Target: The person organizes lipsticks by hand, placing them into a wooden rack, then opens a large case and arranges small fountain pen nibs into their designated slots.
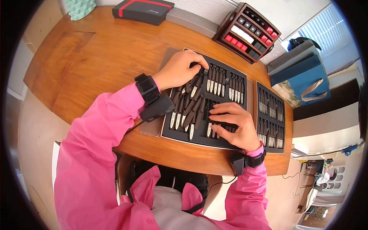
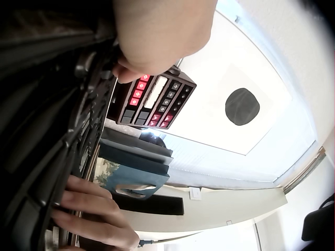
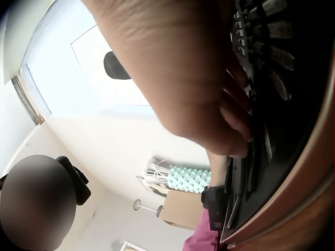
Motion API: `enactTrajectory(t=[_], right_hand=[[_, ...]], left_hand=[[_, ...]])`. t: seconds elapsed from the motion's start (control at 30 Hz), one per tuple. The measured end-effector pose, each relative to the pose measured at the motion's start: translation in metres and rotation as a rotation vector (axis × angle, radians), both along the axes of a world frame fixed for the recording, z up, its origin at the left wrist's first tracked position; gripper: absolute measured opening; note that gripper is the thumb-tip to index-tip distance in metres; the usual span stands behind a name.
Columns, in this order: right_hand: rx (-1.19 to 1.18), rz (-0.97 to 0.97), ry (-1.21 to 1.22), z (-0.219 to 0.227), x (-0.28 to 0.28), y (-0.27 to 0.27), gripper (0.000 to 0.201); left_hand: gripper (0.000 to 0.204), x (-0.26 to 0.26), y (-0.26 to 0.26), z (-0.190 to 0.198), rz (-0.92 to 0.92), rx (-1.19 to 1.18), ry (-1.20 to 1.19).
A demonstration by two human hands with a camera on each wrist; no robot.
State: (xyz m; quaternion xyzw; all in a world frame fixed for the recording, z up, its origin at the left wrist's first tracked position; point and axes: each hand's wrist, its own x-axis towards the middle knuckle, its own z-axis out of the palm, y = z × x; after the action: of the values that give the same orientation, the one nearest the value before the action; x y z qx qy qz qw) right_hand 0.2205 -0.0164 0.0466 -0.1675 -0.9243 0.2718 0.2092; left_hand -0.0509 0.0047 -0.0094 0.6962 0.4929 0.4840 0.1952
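A black compartment tray (image 1: 197,141) holds many slim dark sticks (image 1: 187,111) with pale, marked lower ends. On its left side they lie in a loose, crossed heap; farther right they stand in neat rows. My left hand (image 1: 183,69) is at the tray's far edge, thumb and index finger bent round a dark stick (image 1: 205,73), mostly hidden by the fingers. Over the near middle compartment, my right hand (image 1: 237,124) has its fingers spread and slightly bent, the thumb right at the pale ends of a row. The right wrist view shows these fingertips low over the sticks.
A second tray (image 1: 271,115) with rows of similar sticks lies to the right. Behind stand a wooden rack (image 1: 247,32) with red, white and black pieces, and a blue bag (image 1: 303,80). A dark flat box (image 1: 142,11) rests at the table's (image 1: 99,53) back edge.
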Motion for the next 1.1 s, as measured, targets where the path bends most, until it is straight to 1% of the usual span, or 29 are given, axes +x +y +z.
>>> enactTrajectory(t=[0.03, 0.13, 0.2, 0.3, 0.33, 0.4, 0.63, 0.73, 0.8, 0.9, 1.0, 1.1], right_hand=[[0.0, -0.001, -0.001, -0.001, 0.001, 0.0, 0.027], [0.024, -0.032, -0.004, -0.003, -0.001, 0.0, 0.03], [0.059, -0.107, -0.023, 0.002, -0.003, -0.002, 0.036], [0.097, -0.136, -0.047, 0.003, -0.003, -0.003, 0.039], [0.095, -0.138, -0.047, 0.003, -0.003, -0.003, 0.039], [0.162, -0.106, -0.081, 0.004, -0.003, -0.001, 0.039], [0.163, -0.15, -0.104, 0.002, -0.003, -0.002, 0.037], [0.144, -0.125, -0.079, 0.0, -0.001, -0.001, 0.042], [0.093, -0.12, -0.096, 0.004, -0.001, -0.003, 0.048], [0.078, -0.13, -0.127, 0.005, -0.002, -0.002, 0.054], [0.047, -0.124, -0.118, 0.004, -0.001, 0.0, 0.054], [0.07, -0.096, -0.097, 0.002, 0.002, 0.002, 0.054]], left_hand=[[0.022, 0.0, 0.0, 0.0, -0.003, -0.012, 0.036], [0.022, 0.0, -0.001, 0.002, -0.008, -0.051, 0.016], [0.022, 0.0, -0.001, 0.002, -0.007, -0.051, 0.01], [0.022, 0.0, 0.0, 0.001, -0.007, -0.047, 0.01], [0.021, 0.0, 0.0, 0.001, -0.01, -0.04, 0.018], [0.021, 0.0, 0.001, 0.001, -0.011, -0.031, 0.02], [0.021, 0.0, 0.0, 0.002, -0.002, -0.048, 0.019], [0.021, 0.001, -0.001, 0.002, 0.001, -0.059, 0.01], [0.021, 0.001, -0.001, 0.003, 0.002, -0.069, 0.011], [0.021, 0.001, -0.002, 0.004, 0.006, -0.073, 0.007], [0.021, 0.001, -0.003, 0.005, 0.005, -0.079, 0.001], [0.021, 0.001, -0.001, 0.004, 0.003, -0.081, 0.002]])
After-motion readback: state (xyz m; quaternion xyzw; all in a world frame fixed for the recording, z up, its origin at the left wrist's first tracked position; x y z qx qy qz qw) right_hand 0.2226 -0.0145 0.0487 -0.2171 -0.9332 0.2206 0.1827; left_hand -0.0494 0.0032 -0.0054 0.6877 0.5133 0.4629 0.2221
